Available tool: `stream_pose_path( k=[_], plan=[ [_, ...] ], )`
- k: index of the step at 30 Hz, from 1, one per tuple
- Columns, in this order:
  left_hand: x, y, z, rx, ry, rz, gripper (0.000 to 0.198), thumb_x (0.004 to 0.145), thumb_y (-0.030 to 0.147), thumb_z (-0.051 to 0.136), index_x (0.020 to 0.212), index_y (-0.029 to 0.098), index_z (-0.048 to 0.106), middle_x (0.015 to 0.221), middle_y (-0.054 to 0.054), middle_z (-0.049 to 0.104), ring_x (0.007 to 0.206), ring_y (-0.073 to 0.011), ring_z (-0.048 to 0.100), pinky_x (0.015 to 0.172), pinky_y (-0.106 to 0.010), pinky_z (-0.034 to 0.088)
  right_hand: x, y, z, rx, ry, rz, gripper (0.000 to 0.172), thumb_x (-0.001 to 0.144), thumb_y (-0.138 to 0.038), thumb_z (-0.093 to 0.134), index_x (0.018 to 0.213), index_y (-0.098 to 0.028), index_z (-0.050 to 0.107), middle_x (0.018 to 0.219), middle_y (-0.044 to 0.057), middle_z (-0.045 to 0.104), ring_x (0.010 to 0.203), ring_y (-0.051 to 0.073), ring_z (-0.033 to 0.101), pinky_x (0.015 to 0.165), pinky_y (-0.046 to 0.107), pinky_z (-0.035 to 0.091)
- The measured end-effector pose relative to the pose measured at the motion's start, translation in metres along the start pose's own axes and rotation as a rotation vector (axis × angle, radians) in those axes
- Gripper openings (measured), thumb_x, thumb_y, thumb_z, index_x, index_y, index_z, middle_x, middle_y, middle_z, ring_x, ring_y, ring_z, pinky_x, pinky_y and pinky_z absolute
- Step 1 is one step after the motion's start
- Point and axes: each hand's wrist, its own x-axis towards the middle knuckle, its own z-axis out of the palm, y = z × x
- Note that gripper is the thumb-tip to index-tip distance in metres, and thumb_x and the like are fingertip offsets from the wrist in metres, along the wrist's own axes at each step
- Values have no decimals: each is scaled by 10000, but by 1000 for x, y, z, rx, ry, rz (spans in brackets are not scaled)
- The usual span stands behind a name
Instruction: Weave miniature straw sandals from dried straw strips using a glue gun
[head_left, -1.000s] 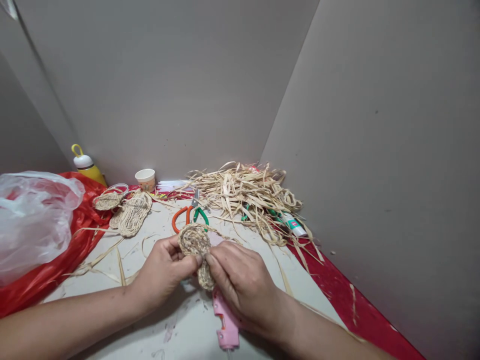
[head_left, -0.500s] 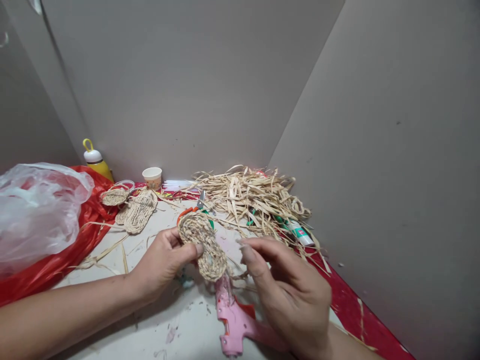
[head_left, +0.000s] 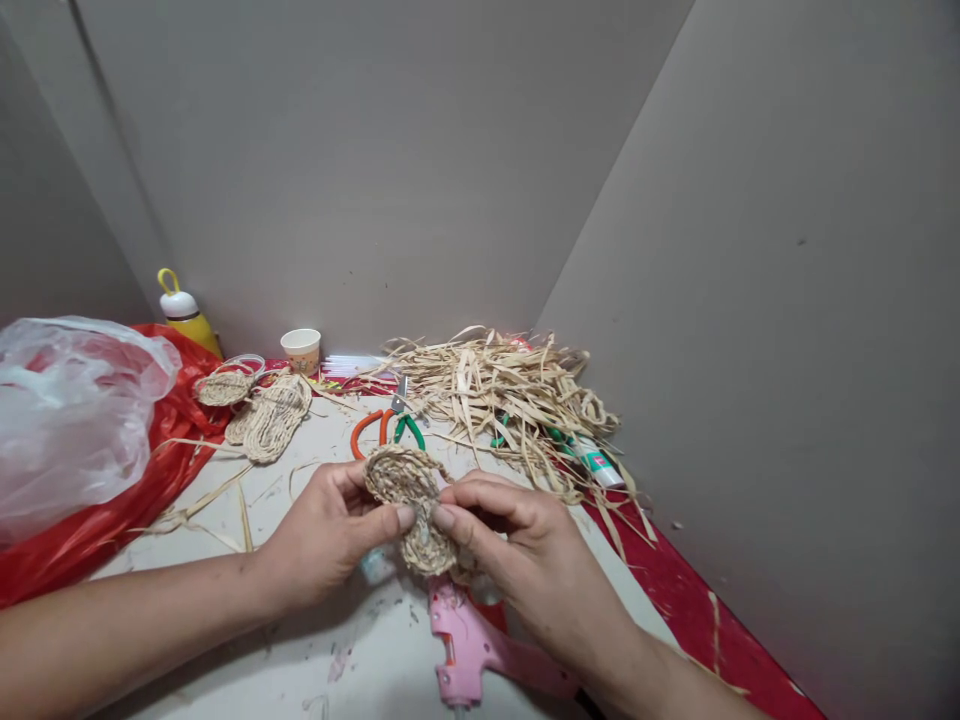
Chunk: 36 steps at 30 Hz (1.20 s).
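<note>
A small oval mat of braided straw (head_left: 409, 500) is held up over the white table (head_left: 300, 620). My left hand (head_left: 330, 530) pinches its left edge, thumb on the front. My right hand (head_left: 510, 545) grips its lower right edge with closed fingers. A pink glue gun (head_left: 480, 650) lies on the table just below both hands.
A pile of loose straw strips (head_left: 502, 390) lies at the back right with a glue tube (head_left: 596, 462) beside it. Orange and green-handled tools (head_left: 386, 430) lie behind the mat. Woven straw soles (head_left: 266, 415), a paper cup (head_left: 301, 350), a yellow bottle (head_left: 184, 315) and plastic bags (head_left: 67, 420) are on the left. Grey walls close in.
My right hand, which had come off the mat half a second ago, has moved back left and taken hold of its lower edge again. The left hand kept its grip.
</note>
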Motion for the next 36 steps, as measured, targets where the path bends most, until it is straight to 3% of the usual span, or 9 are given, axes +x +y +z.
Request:
stream_pose_path(
  k=[7,15,24,31,33,36],
  plan=[
    [0,-4,0,-15,13,-15,184,721,218,785,898,168,770,811,-28,755,768,-151,650,760,-253,515,-4,8,9,-70,7,-97,258,884,-193,588,631,-157,625,612,-13,547,596,113,511,575,220,390],
    [10,-4,-7,-60,77,-72,252,653,268,835,847,127,759,768,-57,747,713,-152,644,708,-256,506,11,19,11,191,-14,152,235,826,-303,636,641,-159,647,586,-37,499,573,111,423,543,235,344],
    [0,19,-5,-193,34,-49,328,724,221,792,1017,154,659,790,-25,690,703,-107,626,693,-217,503,13,8,8,274,83,135,262,786,-372,665,630,-165,625,531,-61,432,514,98,354,508,240,309],
    [2,39,-6,-339,164,-146,219,799,331,694,913,186,575,761,-15,670,661,-165,681,672,-301,556,15,-1,3,364,163,44,325,753,-451,699,627,-160,627,524,-55,444,495,99,367,480,236,317],
    [4,44,-8,-293,175,-144,271,825,394,650,967,172,588,819,-38,686,671,-180,695,676,-312,557,15,-2,3,395,208,18,335,753,-471,702,656,-158,635,530,-53,461,498,102,381,480,235,325],
    [7,45,-18,-145,129,-206,504,830,573,563,1034,119,641,927,-118,713,725,-209,705,683,-310,543,14,-6,-2,444,287,-23,329,774,-471,694,688,-161,628,538,-58,454,503,103,380,486,234,319]
  ],
)
